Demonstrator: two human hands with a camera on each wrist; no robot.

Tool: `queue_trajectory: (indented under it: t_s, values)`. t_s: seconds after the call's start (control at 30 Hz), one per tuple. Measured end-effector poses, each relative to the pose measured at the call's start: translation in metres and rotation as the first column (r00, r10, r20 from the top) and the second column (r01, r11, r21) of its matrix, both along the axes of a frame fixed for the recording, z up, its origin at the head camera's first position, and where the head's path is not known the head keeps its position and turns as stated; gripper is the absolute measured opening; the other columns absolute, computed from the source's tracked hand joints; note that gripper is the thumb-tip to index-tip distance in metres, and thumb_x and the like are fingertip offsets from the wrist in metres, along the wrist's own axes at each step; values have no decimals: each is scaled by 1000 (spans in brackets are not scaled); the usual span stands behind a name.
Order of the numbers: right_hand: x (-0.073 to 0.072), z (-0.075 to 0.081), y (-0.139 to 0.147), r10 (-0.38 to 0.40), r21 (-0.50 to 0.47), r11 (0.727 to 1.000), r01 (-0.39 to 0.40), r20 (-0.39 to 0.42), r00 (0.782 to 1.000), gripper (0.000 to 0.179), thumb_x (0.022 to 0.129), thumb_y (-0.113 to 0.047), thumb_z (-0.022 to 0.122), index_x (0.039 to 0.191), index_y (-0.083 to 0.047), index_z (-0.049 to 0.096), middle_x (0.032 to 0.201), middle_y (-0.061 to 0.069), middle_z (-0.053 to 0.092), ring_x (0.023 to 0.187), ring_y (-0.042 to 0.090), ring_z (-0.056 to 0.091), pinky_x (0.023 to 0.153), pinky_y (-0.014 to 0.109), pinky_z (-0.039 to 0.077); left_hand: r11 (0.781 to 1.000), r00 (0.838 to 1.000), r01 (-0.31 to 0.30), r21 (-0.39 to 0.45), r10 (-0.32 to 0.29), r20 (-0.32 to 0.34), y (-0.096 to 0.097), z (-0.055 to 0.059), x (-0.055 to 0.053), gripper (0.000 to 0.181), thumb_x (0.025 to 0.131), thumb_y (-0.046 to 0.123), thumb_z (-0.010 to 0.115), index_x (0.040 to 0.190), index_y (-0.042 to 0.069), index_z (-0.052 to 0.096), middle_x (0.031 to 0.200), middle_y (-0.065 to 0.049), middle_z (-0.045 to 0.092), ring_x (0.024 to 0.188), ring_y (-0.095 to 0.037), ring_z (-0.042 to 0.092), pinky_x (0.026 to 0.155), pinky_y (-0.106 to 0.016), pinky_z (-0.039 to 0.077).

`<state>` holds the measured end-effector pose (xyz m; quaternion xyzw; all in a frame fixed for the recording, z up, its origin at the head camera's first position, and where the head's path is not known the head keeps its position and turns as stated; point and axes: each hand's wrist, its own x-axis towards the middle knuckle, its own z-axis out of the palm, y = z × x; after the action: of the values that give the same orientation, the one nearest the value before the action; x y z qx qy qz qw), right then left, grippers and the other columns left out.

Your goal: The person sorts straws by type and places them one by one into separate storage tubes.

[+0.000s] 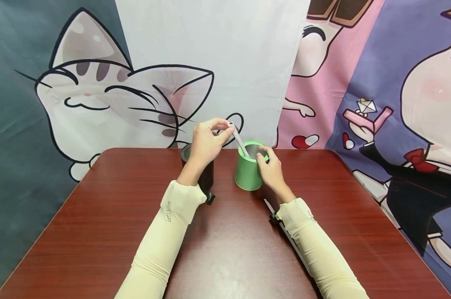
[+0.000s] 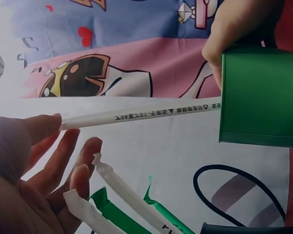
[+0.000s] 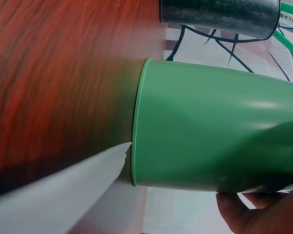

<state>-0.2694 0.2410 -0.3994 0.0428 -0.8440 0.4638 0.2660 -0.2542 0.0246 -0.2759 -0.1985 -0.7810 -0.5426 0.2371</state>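
Observation:
Between the thumb and fingers of my left hand (image 1: 207, 139) is the upper end of a white paper-wrapped straw (image 2: 151, 114) with printed text. The straw slants down, its lower end inside the mouth of a green can (image 1: 248, 176). My right hand (image 1: 271, 168) grips that can near its rim from the right. The can stands upright on the table. A dark can (image 1: 207, 174) stands just left of it, partly hidden behind my left hand and wrist. Below my left fingers in the left wrist view are more straws in white wrappers (image 2: 132, 195) and green wrappers (image 2: 122, 214).
A long pale strip (image 3: 63, 195) with a ragged tip extends along my right forearm, close to the green can's base. The reddish-brown wooden table (image 1: 109, 207) ends right behind the cans, against a cartoon-printed cloth backdrop (image 1: 218, 50).

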Motion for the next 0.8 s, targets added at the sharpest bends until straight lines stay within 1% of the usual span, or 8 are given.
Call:
queue_trajectory:
  t_s: [0.1,0.23,0.3,0.4,0.53,0.6,0.67,0.8]
  values:
    - [0,0,0,4,2,1000,-4,-5,1000,33,92,-36,49,121,-23,56,90,11,57,74,21,48,69,36,40,995,999,-44,-91,44,4,2,-2,0,15,79,34,72,89,24,71,84,10,69,70,-5,64,62,-24,47]
    - [0,-1,1,3,3,1000,-3,-12,1000,33,92,-36,49,121,-22,56,101,10,60,77,21,49,71,37,40,978,996,-85,-188,90,20,3,-4,1,17,80,41,69,91,27,71,85,14,69,78,-2,64,64,-26,46]
    - [0,-1,0,4,3,1000,-4,-12,1000,33,92,-35,49,121,-22,57,106,8,59,80,20,49,72,36,41,970,993,-108,-218,114,14,4,-6,1,18,80,44,68,90,29,70,85,14,69,81,-4,64,64,-27,45]
    - [0,-1,0,5,4,1000,-5,-9,1000,33,92,-36,49,121,-22,57,102,9,60,80,21,50,71,37,41,962,991,-134,-239,135,-12,4,-8,0,18,80,44,68,89,29,70,85,13,69,84,-8,64,69,-29,44]
    - [1,-2,1,4,4,1000,-4,-4,1000,32,92,-36,50,120,-22,57,107,8,60,83,21,50,73,38,41,942,986,-166,-290,159,-50,4,-12,0,14,78,44,69,85,32,69,80,15,68,80,-7,62,75,-35,39]
    - [1,-3,1,1,5,1000,-1,-1,1000,32,92,-36,50,120,-23,57,113,7,59,86,20,50,75,38,41,928,983,-182,-325,167,-74,5,-15,1,12,78,44,70,83,33,67,76,17,66,77,-6,60,75,-38,35]
    - [2,-3,1,1,3,1000,-1,-1,1000,33,92,-36,50,120,-22,57,107,9,60,84,21,51,74,38,41,910,979,-199,-363,171,-106,6,-16,2,11,78,43,70,83,33,66,73,18,63,75,-6,56,73,-39,35]
    - [0,-3,1,-5,6,1000,5,-7,1000,34,92,-35,50,121,-21,56,97,11,59,80,22,50,71,37,41,863,964,-259,-433,200,-177,9,-17,4,11,78,44,69,82,34,66,87,19,62,82,-11,48,70,-40,33]
